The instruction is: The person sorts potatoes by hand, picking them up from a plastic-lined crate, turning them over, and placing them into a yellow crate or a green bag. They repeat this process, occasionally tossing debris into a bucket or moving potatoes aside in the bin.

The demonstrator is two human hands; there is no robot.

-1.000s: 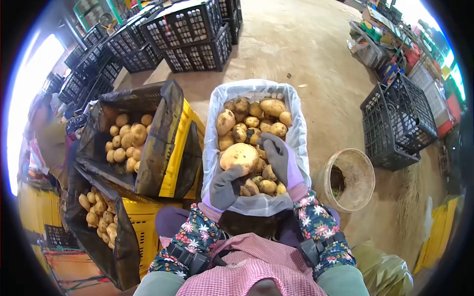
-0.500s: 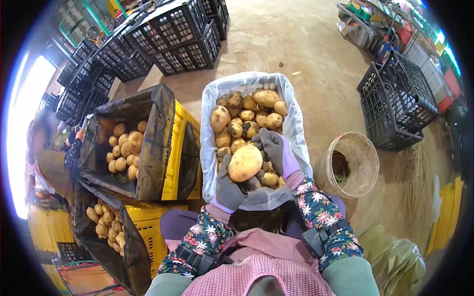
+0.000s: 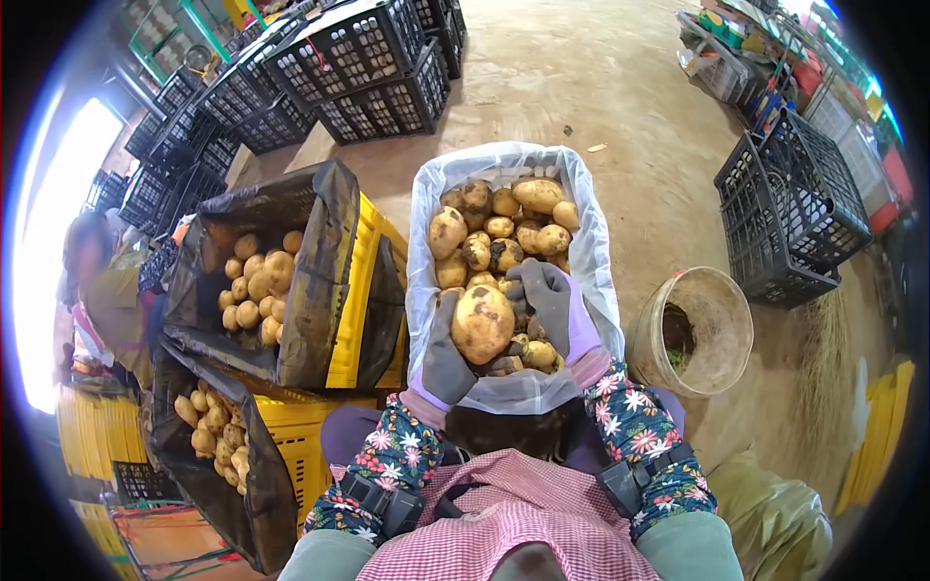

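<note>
A large potato (image 3: 482,324) with brown dirt patches rests in my gloved left hand (image 3: 449,353), whose fingers and thumb are wrapped round its left side and underside. Just right of it is my gloved right hand (image 3: 544,302), fingers curled in and closed. What lies inside those fingers, if anything, is hidden. Both hands are over a crate lined with white plastic (image 3: 593,218), which holds many loose potatoes (image 3: 504,254), some with dark soil on them. My forearms partly cover the crate's near end.
Left stand two yellow crates (image 3: 351,300) with black liners, holding cleaner-looking potatoes (image 3: 257,281). A dirty white bucket (image 3: 699,334) stands right of the lined crate. Black crates (image 3: 378,77) are stacked at the back left, others (image 3: 790,208) at right. Another person (image 3: 116,300) is at far left.
The potato in my left hand has turned, showing a dirtier face. My right hand has shifted slightly relative to it. The whole view has swung a little, moving the scene right.
</note>
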